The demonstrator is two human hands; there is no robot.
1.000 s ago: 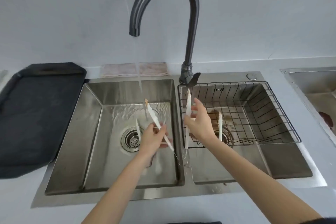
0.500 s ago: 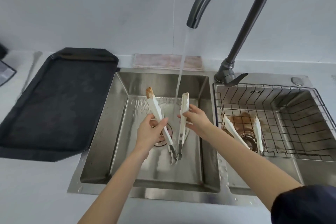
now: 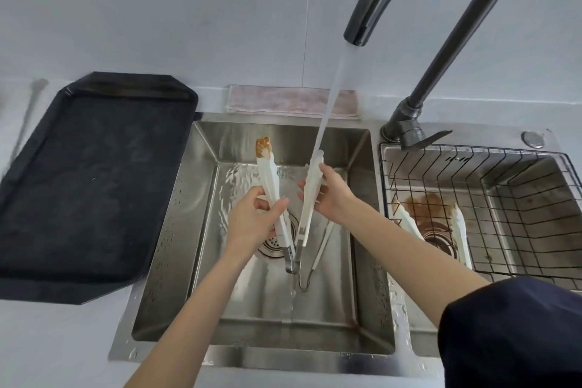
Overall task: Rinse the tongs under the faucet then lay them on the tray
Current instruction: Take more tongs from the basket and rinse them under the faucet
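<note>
White tongs (image 3: 267, 173) are held upright over the left sink basin (image 3: 176, 230), spread in a V. My left hand (image 3: 252, 224) grips the left arm, whose tip carries a brown stain. My right hand (image 3: 333, 198) grips the right arm, and its top sits in the water stream (image 3: 330, 98) running from the dark faucet (image 3: 359, 31). The arms meet at a metal hinge low over the drain. A thin strip with a wire loop (image 3: 304, 287) hangs below my right hand. The black tray (image 3: 94, 183) lies on the counter to the left, with nothing on it.
A second white pair of tongs (image 3: 409, 224) with brown stains lies in the wire basket (image 3: 504, 167) inside the right basin. A folded pinkish cloth (image 3: 289, 101) rests behind the left basin. The faucet handle (image 3: 419, 138) points right.
My right hand has carried its tong arm from over the divider leftward into the water stream. My left hand stays over the drain. The view has swung left and moved closer.
</note>
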